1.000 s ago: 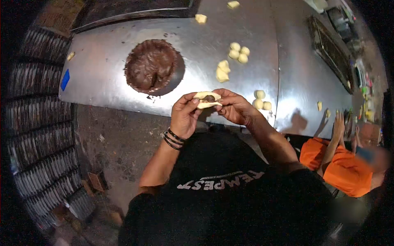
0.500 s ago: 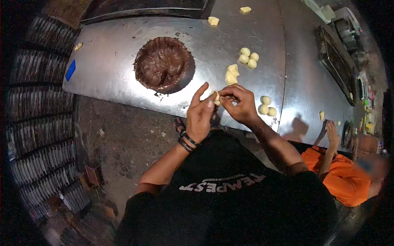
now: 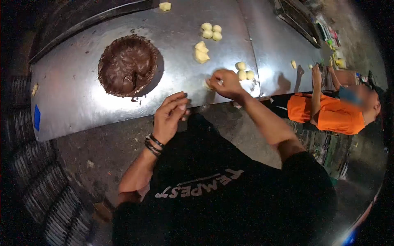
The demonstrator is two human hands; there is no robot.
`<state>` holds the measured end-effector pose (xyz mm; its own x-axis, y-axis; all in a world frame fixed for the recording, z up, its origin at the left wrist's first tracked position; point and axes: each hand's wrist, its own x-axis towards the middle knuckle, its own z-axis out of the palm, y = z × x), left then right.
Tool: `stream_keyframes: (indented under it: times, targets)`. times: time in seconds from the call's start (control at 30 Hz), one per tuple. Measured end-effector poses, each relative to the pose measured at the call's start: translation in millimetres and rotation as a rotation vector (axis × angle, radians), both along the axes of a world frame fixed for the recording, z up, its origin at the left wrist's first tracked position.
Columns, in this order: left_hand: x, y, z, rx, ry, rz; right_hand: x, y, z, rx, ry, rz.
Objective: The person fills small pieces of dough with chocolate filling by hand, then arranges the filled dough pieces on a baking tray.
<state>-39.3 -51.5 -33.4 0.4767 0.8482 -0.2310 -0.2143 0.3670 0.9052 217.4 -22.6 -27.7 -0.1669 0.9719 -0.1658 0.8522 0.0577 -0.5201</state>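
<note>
Looking down from head height, a steel table (image 3: 82,102) is seen with a person in a black shirt standing at its near edge. The right hand (image 3: 225,83) is stretched out over the table, its fingers curled down on a small piece of pale dough (image 3: 208,85) that lies on the metal just left of a cluster of three dough balls (image 3: 243,71). The left hand (image 3: 169,117) is held apart from it, nearer the body at the table's edge, fingers loosely bent and nothing gripped in it; black bands are worn at its wrist. A round mound of chocolate filling (image 3: 128,64) sits further left. More dough lumps (image 3: 201,52) lie beyond. A co-worker in orange (image 3: 324,112) is seen at the right.
</note>
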Motion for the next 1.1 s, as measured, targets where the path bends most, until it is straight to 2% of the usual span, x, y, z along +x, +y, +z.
stream_keyframes:
  times: [0.07,0.1,0.13,0.23,0.3,0.4,0.47,0.5,0.53,0.6,0.67,0.8,0.83,0.93,1.0,1.07,1.1]
  targets:
    - [-2.9,-1.6,1.7,-0.024,0.014,0.038,-9.0,19.7,-53.2,0.447,0.158,0.029]
    - [-5.0,-2.0,4.8,-0.017,0.038,0.06,-20.5,16.8,-61.0,0.383,0.134,0.07]
    - [-6.5,-2.5,6.2,0.009,0.05,0.088,-25.1,4.9,-62.6,0.355,-0.002,0.115]
    - [-6.3,-7.7,13.3,0.072,0.133,0.216,8.1,-15.7,-63.3,0.421,0.123,0.453]
    - [3.6,-16.9,17.6,-0.01,0.121,0.31,42.2,-5.5,-59.0,0.532,0.12,0.609]
    - [27.1,-29.2,13.2,-0.101,0.1,0.394,25.9,23.7,-63.3,0.711,0.025,0.222]
    - [46.6,-35.3,7.3,-0.151,0.094,0.44,6.1,23.5,-70.3,0.563,0.038,0.04]
    - [53.8,-34.9,4.8,-0.134,0.124,0.454,1.5,16.0,-74.4,0.484,0.037,0.098]
    - [60.5,-34.8,6.1,-0.113,0.149,0.462,6.4,3.4,-73.9,0.412,0.106,0.259]
    - [70.5,-27.6,15.1,-0.051,0.191,0.468,32.5,-11.5,-60.5,0.415,0.146,0.481]
    - [76.1,-23.4,20.8,-0.069,0.168,0.487,59.1,-1.6,-61.9,0.45,0.142,0.543]
    - [81.4,-9.5,8.4,-0.095,0.141,0.452,34.0,0.1,-69.3,0.498,0.069,0.12]
    - [81.5,-3.0,2.6,-0.064,0.127,0.421,28.3,-9.9,-64.3,0.459,0.142,0.055]
    - [82.9,22.1,1.0,-0.036,0.099,0.299,34.0,-27.6,-55.2,0.378,0.164,0.047]
    - [83.9,41.6,-8.0,-0.055,0.055,0.18,53.1,-18.8,-46.8,0.063,0.23,-0.074]
    - [94.3,59.7,-7.0,-0.056,0.073,0.061,85.9,0.6,-25.8,-0.443,0.702,-0.339]
    - [102.8,67.8,-6.7,-0.072,0.1,0.006,102.2,2.2,-13.3,-0.381,0.78,-0.483]
